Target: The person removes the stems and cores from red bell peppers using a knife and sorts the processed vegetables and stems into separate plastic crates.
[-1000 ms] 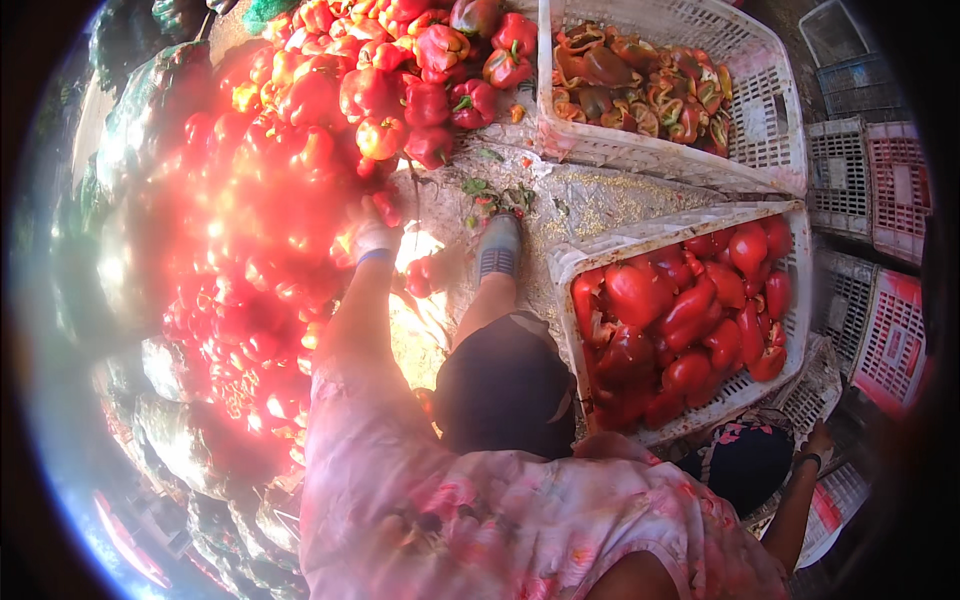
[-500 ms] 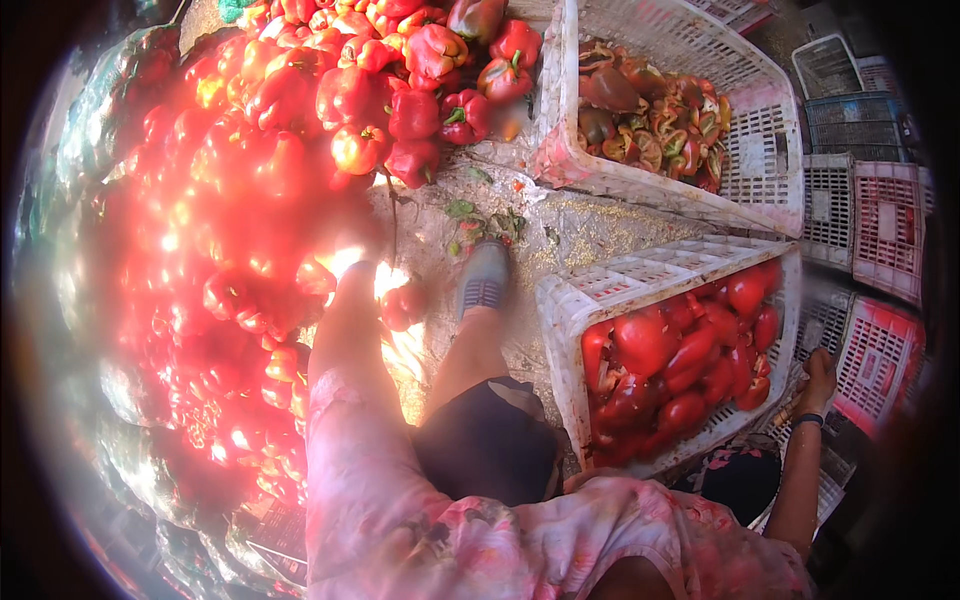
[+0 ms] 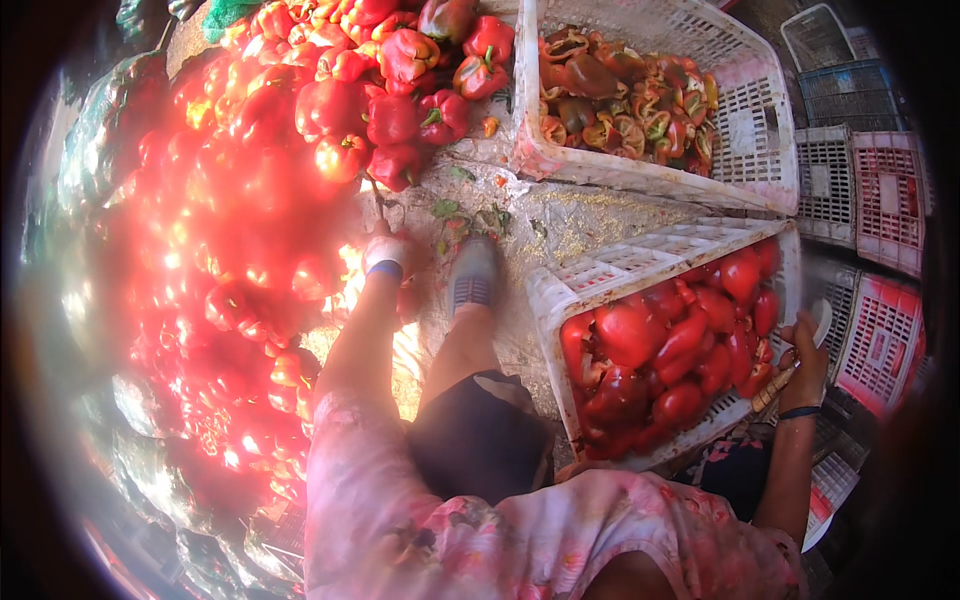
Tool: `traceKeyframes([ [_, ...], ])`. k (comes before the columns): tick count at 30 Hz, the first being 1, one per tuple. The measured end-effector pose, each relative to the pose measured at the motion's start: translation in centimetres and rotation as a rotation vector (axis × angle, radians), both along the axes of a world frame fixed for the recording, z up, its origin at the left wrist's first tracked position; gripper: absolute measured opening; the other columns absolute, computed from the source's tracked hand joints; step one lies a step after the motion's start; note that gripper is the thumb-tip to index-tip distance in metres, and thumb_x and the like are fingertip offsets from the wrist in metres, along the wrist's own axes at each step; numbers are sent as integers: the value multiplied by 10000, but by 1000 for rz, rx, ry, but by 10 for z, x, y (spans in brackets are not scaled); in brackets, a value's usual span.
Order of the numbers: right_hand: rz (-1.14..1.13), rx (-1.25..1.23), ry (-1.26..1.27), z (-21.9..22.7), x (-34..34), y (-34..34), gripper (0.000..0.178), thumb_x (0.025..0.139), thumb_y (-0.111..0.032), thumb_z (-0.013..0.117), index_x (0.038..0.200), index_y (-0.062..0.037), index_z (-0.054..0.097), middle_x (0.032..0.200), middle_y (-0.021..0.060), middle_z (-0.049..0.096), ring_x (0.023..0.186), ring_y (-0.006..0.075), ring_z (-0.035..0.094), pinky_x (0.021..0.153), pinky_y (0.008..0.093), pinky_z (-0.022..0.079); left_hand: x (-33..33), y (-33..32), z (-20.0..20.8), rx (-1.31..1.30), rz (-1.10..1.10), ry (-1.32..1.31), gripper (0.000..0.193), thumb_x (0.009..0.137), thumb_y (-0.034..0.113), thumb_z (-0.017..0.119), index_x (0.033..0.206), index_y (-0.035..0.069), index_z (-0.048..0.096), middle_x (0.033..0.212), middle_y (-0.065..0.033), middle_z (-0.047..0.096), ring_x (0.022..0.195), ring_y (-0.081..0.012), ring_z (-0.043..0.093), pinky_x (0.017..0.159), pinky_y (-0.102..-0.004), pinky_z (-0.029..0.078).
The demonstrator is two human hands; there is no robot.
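Observation:
My right hand point(image 3: 806, 362) is closed round a knife point(image 3: 773, 388); its tan handle shows below the fingers and a pale curved blade sticks out above them. It hovers at the right side of a white crate point(image 3: 553, 290) full of cut red bell peppers point(image 3: 628, 335). Over at the left, my left hand point(image 3: 386, 250), with a blue band at the wrist, reaches down beside a big heap of red bell peppers point(image 3: 330, 110). Strong glare washes out its fingers. A thin brown twig-like piece point(image 3: 377, 200) lies just beyond them.
A second white crate point(image 3: 650, 182) at the back holds pepper cores and scraps point(image 3: 630, 100). Stacked crates point(image 3: 880, 335) line the right edge. Green mesh sacks point(image 3: 105, 130) border the heap on the left. My shoe point(image 3: 474, 275) stands among leaves and scattered seeds.
My left hand has reached farther forward beside the heap. My right hand has turned and come slightly left, bringing the knife into sight. The whole view has shifted a little.

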State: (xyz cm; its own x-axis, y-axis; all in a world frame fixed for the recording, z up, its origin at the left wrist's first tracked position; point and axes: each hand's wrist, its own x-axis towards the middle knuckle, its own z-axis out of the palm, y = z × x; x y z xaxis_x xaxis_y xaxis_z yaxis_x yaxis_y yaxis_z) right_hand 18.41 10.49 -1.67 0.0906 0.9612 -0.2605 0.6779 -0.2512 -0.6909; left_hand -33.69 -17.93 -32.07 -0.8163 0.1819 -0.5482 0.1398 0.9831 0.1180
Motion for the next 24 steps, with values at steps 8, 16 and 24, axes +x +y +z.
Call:
traceKeyframes([
  [8, -36, -273, 393, 39, -44, -23, 546, 914, -269, 608, 1394, -36, 494, 822, 38, 627, 509, 82, 491, 457, 205, 420, 44, 15, 94, 675, 200, 34, 578, 682, 210, 779, 1203, 45, 591, 1056, -101, 668, 965, -213, 626, 862, -335, 504],
  [16, 524, -196, 502, 71, -98, -78, 647, 895, -40, 522, 1509, -29, 316, 840, 57, 625, 575, 83, 544, 537, 238, 464, 185, 130, 339, 1267, -537, 71, 604, 679, 86, 794, 1226, 35, 544, 1042, -90, 651, 839, -203, 625, 745, -335, 526],
  [24, 639, 113, 347, 90, -57, -60, 624, 869, -65, 541, 1463, 2, 362, 1263, 281, 582, 1127, 354, 619, 891, 412, 518, 302, 175, 382, 1459, -732, -48, 778, 621, 57, 833, 1316, 63, 484, 1098, -125, 589, 921, -228, 633, 811, -343, 533],
])
